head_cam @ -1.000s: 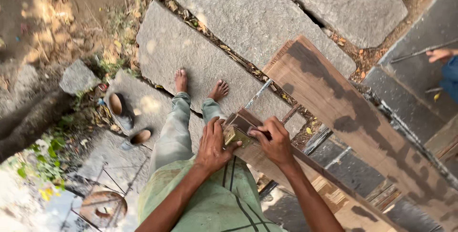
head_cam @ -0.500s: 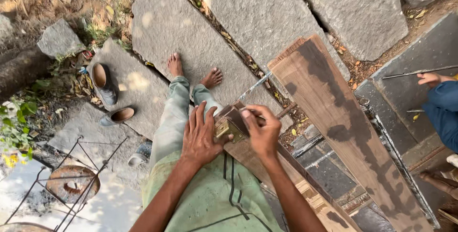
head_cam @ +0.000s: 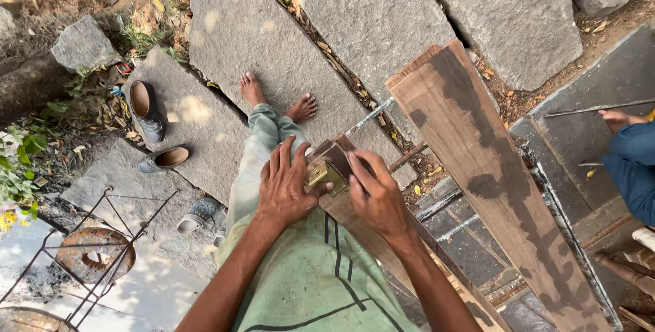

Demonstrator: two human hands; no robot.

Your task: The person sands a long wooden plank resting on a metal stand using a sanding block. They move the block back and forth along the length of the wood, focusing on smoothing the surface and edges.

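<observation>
Both hands have drawn closer together since a second ago. Left hand lies flat, fingers spread, its grip open, pressing the small brass hinge onto the end of a narrow wood piece across the lap. Right hand curls beside it, fingertips on the hinge; whether it pinches anything, cannot tell. Beyond: bare feet on stone slabs, a long stained plank, another person's blue sleeve.
</observation>
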